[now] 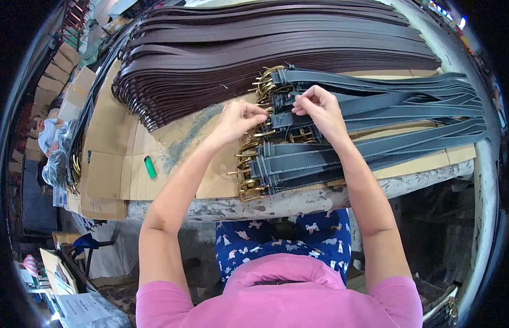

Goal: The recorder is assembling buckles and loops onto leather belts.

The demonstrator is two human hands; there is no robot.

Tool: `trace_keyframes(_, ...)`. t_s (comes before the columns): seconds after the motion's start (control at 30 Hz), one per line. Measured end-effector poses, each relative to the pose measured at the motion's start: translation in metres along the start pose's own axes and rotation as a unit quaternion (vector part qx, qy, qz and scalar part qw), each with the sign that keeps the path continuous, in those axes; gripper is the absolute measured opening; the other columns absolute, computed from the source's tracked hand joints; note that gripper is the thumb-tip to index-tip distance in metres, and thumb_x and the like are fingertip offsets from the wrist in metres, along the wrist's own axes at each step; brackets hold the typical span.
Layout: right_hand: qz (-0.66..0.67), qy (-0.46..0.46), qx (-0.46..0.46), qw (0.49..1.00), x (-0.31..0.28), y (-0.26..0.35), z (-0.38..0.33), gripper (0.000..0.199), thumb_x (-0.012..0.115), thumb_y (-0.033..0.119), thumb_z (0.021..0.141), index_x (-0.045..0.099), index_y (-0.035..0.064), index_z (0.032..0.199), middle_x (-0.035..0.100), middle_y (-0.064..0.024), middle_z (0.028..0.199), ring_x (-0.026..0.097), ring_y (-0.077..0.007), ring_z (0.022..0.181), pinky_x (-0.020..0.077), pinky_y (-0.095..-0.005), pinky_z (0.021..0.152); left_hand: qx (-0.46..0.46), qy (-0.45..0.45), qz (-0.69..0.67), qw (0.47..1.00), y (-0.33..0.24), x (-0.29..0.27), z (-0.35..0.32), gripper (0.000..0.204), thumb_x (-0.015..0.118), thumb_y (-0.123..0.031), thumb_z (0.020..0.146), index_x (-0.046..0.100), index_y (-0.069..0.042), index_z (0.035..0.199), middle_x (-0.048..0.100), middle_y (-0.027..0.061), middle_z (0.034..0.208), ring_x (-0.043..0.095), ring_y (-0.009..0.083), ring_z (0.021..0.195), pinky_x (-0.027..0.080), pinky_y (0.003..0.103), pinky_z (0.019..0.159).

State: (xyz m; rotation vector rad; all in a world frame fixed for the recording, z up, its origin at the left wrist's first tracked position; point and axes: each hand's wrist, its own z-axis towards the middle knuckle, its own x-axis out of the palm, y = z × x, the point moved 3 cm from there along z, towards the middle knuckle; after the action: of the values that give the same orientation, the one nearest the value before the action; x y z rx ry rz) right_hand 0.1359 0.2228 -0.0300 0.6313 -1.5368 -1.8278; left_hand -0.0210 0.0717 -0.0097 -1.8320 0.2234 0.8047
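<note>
Several dark grey belts with pale edge stitching (369, 109) lie side by side in front of me, their brass-coloured buckles (249, 174) towards the left. My left hand (241, 119) is closed in a pinch at the buckle end of a middle belt; what its fingertips grip is too small to make out. Just to the right, my right hand (320, 108) hovers over the same belts with thumb and fingers pinched together. Anything between those fingers is hidden. Loose threads stick out around the buckle ends.
Behind the grey belts lies a large stack of dark brown belts (276, 44). Cardboard (211, 180) covers the worktable, with a green lighter (150, 167) and a heap of thread scraps (183, 145) on it. More belts hang at the left edge, where another person (49, 134) is visible.
</note>
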Motion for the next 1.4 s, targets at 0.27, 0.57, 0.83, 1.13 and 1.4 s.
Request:
trace_keyframes(0.27,0.015,-0.007,-0.001,1.000,0.003,-0.002,-0.007,0.015,0.063,0.012,0.090,0.058,-0.0007,0.084,0.065,-0.0065,0.079,0.064,-0.0109,0.073,0.0516,-0.0229,0.066,0.166,-0.019,0.050,0.985,-0.028,0.011,0.009,0.029,0.077,-0.021,0.071,0.073,-0.004,0.094,0.066,0.0107,0.082,0.063,0.0168,0.075,0.049,0.031,0.067)
trace_keyframes(0.57,-0.041,-0.020,-0.016,0.999,0.002,-0.005,-0.008,0.016,0.067,0.013,0.085,0.061,-0.0015,0.080,0.065,-0.0057,0.078,0.062,-0.0091,0.069,0.0498,-0.0242,0.062,0.240,-0.138,0.049,0.960,-0.017,0.021,0.018,0.017,0.074,-0.013,0.077,0.068,0.004,0.080,0.063,0.0085,0.078,0.062,0.0116,0.065,0.051,0.029,0.060)
trace_keyframes(0.83,-0.240,-0.018,-0.049,0.969,0.018,0.007,-0.011,0.020,0.073,0.016,0.071,0.067,-0.0032,0.071,0.058,-0.0104,0.076,0.061,-0.0169,0.063,0.0496,-0.0289,0.060,0.128,-0.120,-0.052,0.983,-0.007,0.012,0.004,0.017,0.070,-0.013,0.079,0.069,0.003,0.081,0.067,0.0151,0.076,0.066,0.0195,0.072,0.053,0.031,0.067)
trace_keyframes(1.13,-0.275,-0.012,-0.068,0.959,0.025,0.006,-0.010,0.021,0.075,0.014,0.072,0.066,-0.0043,0.071,0.056,-0.0055,0.073,0.054,-0.0106,0.060,0.0447,-0.0259,0.055,0.154,-0.156,-0.025,0.975,-0.003,0.014,0.002,0.023,0.069,-0.019,0.081,0.068,0.004,0.082,0.068,0.0140,0.075,0.064,0.0201,0.070,0.049,0.034,0.066)
trace_keyframes(1.4,-0.303,-0.011,-0.086,0.949,0.021,0.004,-0.009,0.022,0.076,0.016,0.070,0.067,-0.0038,0.071,0.058,-0.0076,0.073,0.058,-0.0138,0.062,0.0462,-0.0274,0.057,0.170,-0.152,0.018,0.974,-0.009,0.017,0.005,0.017,0.065,-0.012,0.086,0.065,0.004,0.082,0.065,0.0081,0.075,0.061,0.0113,0.070,0.049,0.028,0.062)
